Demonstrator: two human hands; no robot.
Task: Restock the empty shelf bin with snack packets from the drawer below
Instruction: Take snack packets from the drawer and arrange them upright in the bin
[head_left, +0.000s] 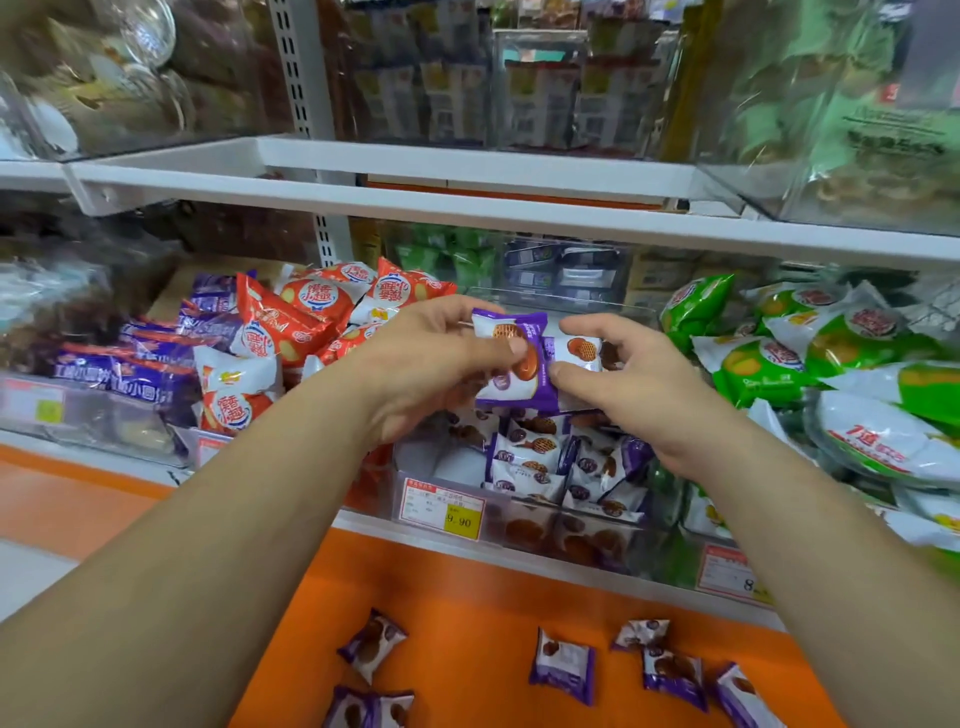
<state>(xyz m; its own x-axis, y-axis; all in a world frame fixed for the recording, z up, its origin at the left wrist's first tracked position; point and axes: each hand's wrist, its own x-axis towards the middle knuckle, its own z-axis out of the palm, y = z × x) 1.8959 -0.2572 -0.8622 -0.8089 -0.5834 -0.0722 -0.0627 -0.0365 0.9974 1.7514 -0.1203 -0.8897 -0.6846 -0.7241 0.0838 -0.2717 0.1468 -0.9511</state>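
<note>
Glossy, crinkly square purple packets (500, 387) between left hand (431, 361) and right hand (626, 387)

Bin (452, 462) front-left corner bare; red packets (291, 322) crowd left side, green packets (769, 364) crowd right, shelf board (467, 213) overhead.

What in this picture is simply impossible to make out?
Head view only.
- Blurred, unreadable: top-shelf goods.
- End covered by the right forearm: right price tag.
- Rear of the bin: hidden behind the left hand, right hand and the purple packets they pinch.
- Print too small: 9.90 label.
</note>
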